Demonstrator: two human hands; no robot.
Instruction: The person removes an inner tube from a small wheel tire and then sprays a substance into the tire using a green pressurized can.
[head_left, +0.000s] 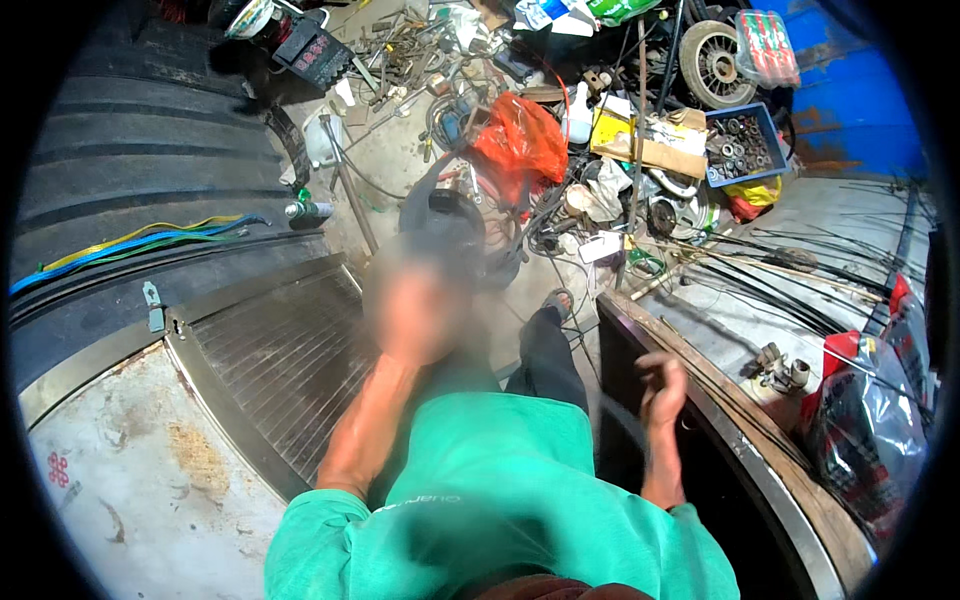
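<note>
My left hand is raised in the middle of the view under a blurred patch, so I cannot make out its fingers or anything in them. Just beyond it is a dark, strapped object like a bag, partly hidden by the blur. A red plastic bag lies past that. My right hand is at the right, beside the wood-topped edge of a dark cabinet or bench, with loosely curved fingers and nothing visible in them. My dark-trousered leg and sandalled foot show between my hands.
Cluttered tools and cables, a tyred wheel and a blue crate of metal parts fill the back. A metal panel flanks me on the left. Long black rods and plastic-wrapped items lie at the right.
</note>
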